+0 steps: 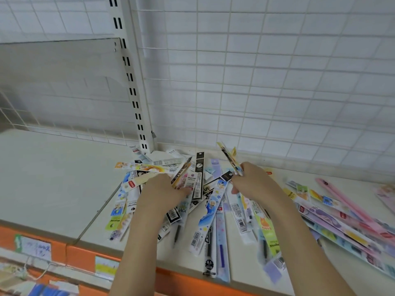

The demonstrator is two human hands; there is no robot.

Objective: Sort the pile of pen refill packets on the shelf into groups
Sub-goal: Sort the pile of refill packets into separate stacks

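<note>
A loose pile of pen refill packets [205,201] lies on the pale shelf [53,178], long thin sleeves in black, white, blue and yellow prints. My left hand [162,191] is over the pile's left part and pinches a yellowish packet [181,174] that tilts up to the right. My right hand [254,182] is raised above the pile's right part and grips a yellow and black packet [229,158] that points up and left. A second spread of pink, purple and blue packets [342,216] lies to the right.
A white wire grid [256,82] backs the shelf, with a slotted upright post [134,92] just behind the pile. The shelf's front edge is orange [85,255] with price labels. A lower shelf with goods shows at bottom left.
</note>
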